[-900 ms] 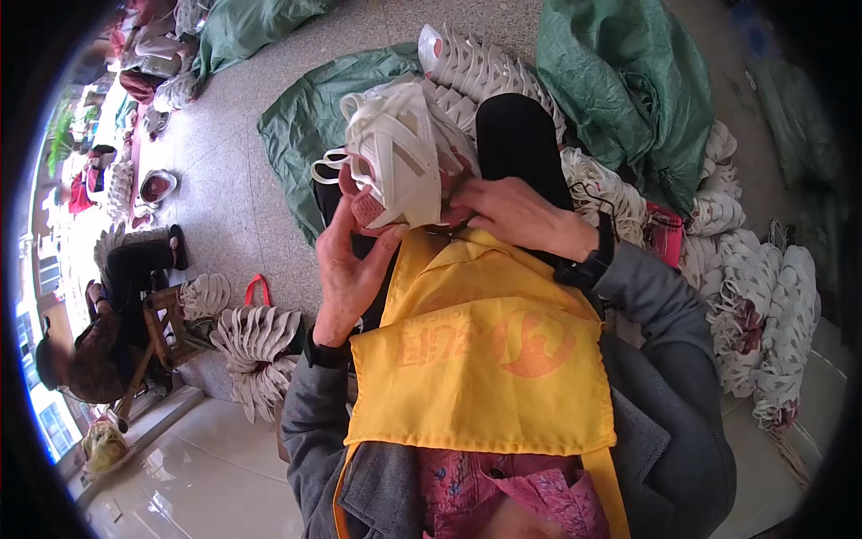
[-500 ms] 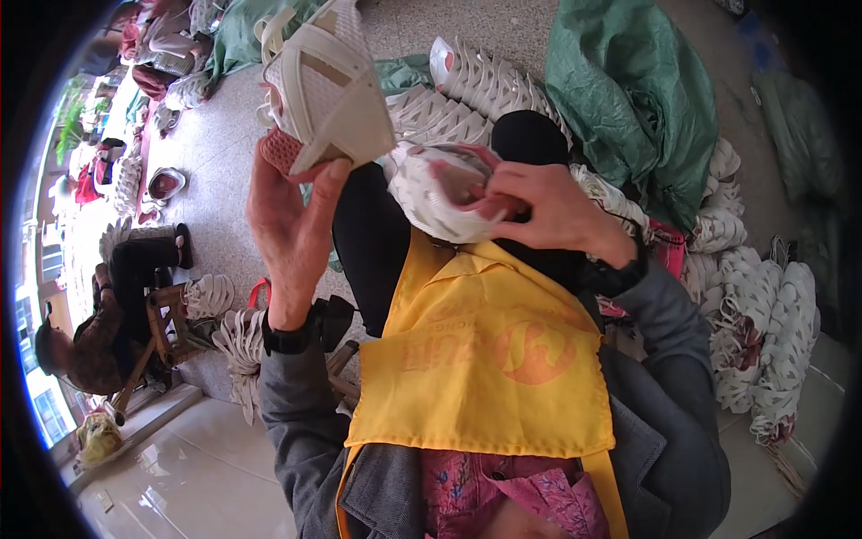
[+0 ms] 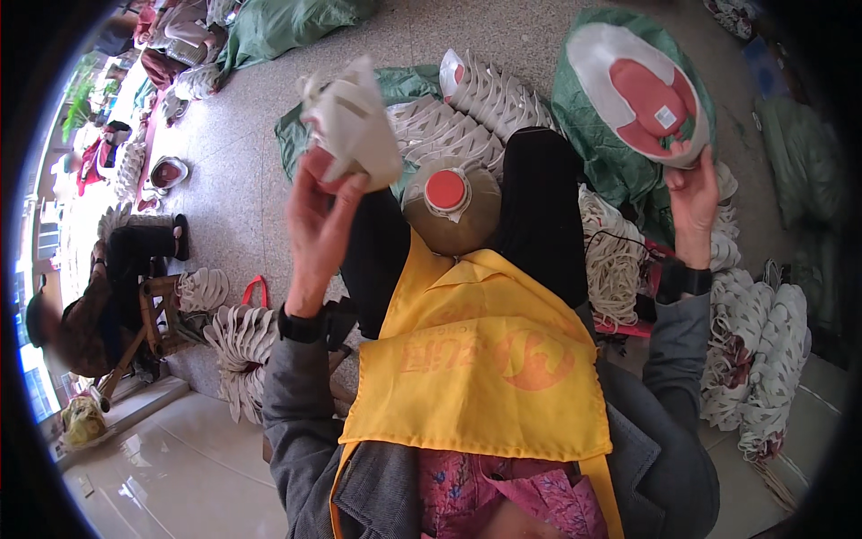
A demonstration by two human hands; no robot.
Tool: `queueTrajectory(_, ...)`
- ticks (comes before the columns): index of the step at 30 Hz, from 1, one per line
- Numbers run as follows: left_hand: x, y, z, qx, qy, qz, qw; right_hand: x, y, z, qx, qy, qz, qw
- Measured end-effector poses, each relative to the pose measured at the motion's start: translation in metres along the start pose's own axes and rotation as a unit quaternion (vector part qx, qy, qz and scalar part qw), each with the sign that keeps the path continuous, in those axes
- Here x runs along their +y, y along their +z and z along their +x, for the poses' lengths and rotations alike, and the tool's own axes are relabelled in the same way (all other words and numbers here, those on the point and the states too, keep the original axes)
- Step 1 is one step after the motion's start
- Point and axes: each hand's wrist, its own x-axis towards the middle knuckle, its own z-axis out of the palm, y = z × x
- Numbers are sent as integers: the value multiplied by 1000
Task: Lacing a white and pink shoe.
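Observation:
My left hand [image 3: 316, 216] is raised at the left, thumb and fingers pinching a cream shoe upper [image 3: 355, 121] with crossing straps and a pink part at its lower end. The upper is slightly blurred. At the far right my right hand [image 3: 693, 202] grips the lower end of another white shoe upper [image 3: 588, 63]. That one faces me with its pink-red inside showing and a small white label in it. Between my knees stands a large round jug [image 3: 453, 220] with a red cap [image 3: 445, 189].
Bundles of stacked white uppers [image 3: 449, 130] lie beyond my knees, with more bundles [image 3: 777, 359] at the right. Hanks of pale cord [image 3: 613, 269] sit beside my right knee. A green sack [image 3: 584, 135] stands behind the right-hand upper. Another person [image 3: 90, 323] sits at the far left.
My right hand has moved from between the knees out to the far right, carrying its upper, now turned inside toward me. The jug has come into view. My left hand has shifted slightly right and down.

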Motion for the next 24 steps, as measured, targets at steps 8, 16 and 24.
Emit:
queueTrajectory(8, -4, 60, -29, -184, 171, 377, 891, 20, 60, -38, -54, -63, -252, 964)
queueTrajectory(16, -66, 74, -37, -241, 188, 454, 837, 48, 138, -93, -264, -103, -378, 881)
queueTrajectory(24, -71, 49, -56, -181, -192, -25, 964, 99, 163, -105, -375, -209, -482, 764)
